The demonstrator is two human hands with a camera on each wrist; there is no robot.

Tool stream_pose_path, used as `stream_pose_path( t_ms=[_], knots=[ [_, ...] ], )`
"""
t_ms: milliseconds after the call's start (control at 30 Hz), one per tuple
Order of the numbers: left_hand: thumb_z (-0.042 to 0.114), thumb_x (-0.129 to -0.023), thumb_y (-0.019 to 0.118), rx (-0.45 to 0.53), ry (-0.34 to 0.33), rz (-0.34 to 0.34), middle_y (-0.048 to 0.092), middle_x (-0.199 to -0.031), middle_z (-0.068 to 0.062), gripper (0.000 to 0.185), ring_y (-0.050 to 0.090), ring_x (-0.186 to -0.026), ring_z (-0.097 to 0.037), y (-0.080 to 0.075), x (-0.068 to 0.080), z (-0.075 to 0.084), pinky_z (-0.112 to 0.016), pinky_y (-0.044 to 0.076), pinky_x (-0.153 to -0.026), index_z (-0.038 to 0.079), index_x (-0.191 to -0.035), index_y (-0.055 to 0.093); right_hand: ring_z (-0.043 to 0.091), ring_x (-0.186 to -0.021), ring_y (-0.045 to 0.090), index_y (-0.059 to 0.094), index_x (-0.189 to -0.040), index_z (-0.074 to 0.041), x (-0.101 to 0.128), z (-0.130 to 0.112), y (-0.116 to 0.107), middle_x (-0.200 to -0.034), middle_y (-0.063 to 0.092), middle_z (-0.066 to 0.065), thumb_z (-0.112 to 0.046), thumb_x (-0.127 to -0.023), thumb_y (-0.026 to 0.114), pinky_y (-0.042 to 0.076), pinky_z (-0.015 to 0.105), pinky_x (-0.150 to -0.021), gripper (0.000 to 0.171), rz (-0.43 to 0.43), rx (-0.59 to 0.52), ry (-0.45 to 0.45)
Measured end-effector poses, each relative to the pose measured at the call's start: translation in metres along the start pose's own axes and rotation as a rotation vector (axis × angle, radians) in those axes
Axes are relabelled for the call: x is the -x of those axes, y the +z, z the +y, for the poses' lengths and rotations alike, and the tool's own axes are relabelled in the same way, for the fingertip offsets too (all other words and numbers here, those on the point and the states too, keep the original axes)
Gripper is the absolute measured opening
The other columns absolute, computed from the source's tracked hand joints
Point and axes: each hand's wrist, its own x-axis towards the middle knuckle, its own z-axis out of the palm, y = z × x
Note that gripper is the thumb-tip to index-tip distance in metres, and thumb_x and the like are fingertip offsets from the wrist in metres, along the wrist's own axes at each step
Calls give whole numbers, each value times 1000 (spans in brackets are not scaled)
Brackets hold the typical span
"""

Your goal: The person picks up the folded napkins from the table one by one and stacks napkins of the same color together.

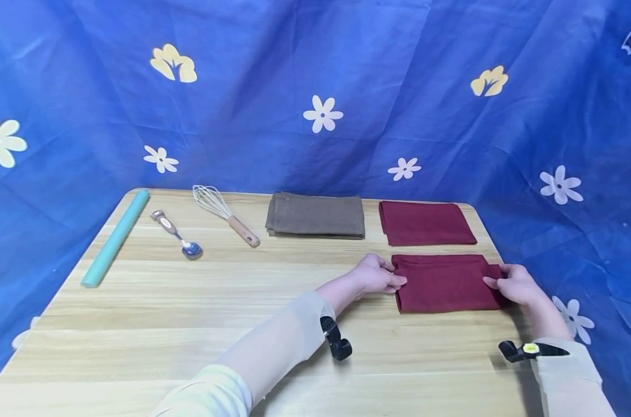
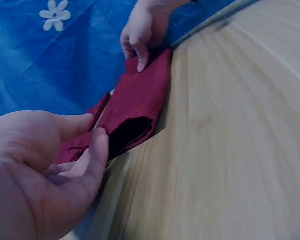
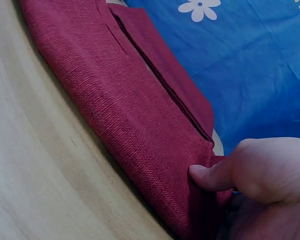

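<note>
A folded maroon cloth (image 1: 440, 284) lies near the right side of the table, between both hands. My left hand (image 1: 375, 274) pinches its left edge, thumb in front. In the left wrist view that end of the cloth gapes between its layers, beside the fingertips (image 2: 99, 145). At the opposite end, my right hand (image 1: 517, 284) grips the right edge, thumb (image 3: 210, 175) on top and the other fingers mostly hidden underneath. A small flap sticks out at that corner. Just behind lies a second folded maroon cloth (image 1: 427, 223), flat and untouched.
Along the back are a folded grey-brown cloth (image 1: 317, 216) and a whisk (image 1: 226, 214) with a wooden handle. Farther left lie a spoon (image 1: 177, 234) and a turquoise rod (image 1: 116, 238). A blue flowered curtain (image 1: 273, 104) hangs close behind the table (image 1: 190, 324).
</note>
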Motion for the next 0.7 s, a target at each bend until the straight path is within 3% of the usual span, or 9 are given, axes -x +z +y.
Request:
stream_pose_path(
  t_ms=[100,300,367,467,700],
  knots=[
    [-2,-90,82,-88,41,30,69,-96,-14,43,70,-79,-16,0,0,-2,-27,63,-75,-14,-127,62,17,-87,58,54,-127,25,0,0,2,-102,67,17,-11,-104,68,49,19,-71,45,-19,-9,-22],
    [17,-90,86,-554,215,89,74,-107,-4,36,69,-102,-15,-5,5,0,-23,53,-93,4,-121,74,13,-85,61,51,-131,26,2,-3,1,-105,68,19,-8,-105,64,52,21,-71,44,-32,-46,-43],
    [20,-90,85,-613,238,87,75,-110,-2,36,68,-107,-16,-7,7,2,-25,52,-96,6,-123,75,13,-83,62,50,-131,27,3,-5,0,-104,68,19,-5,-105,61,53,22,-70,42,-37,-53,-53],
    [20,-91,85,-601,238,72,76,-111,-2,38,69,-107,-15,-6,6,4,-25,52,-97,7,-124,74,12,-81,62,50,-131,27,4,-7,-3,-101,68,18,-3,-106,59,55,24,-69,40,-46,-66,-62],
    [10,-88,87,-400,177,77,75,-104,-9,42,70,-100,-18,2,2,2,-25,56,-91,-1,-124,70,10,-80,64,49,-131,27,7,-9,-4,-99,69,15,-2,-106,58,56,24,-70,39,-53,-114,-53]
  ],
)
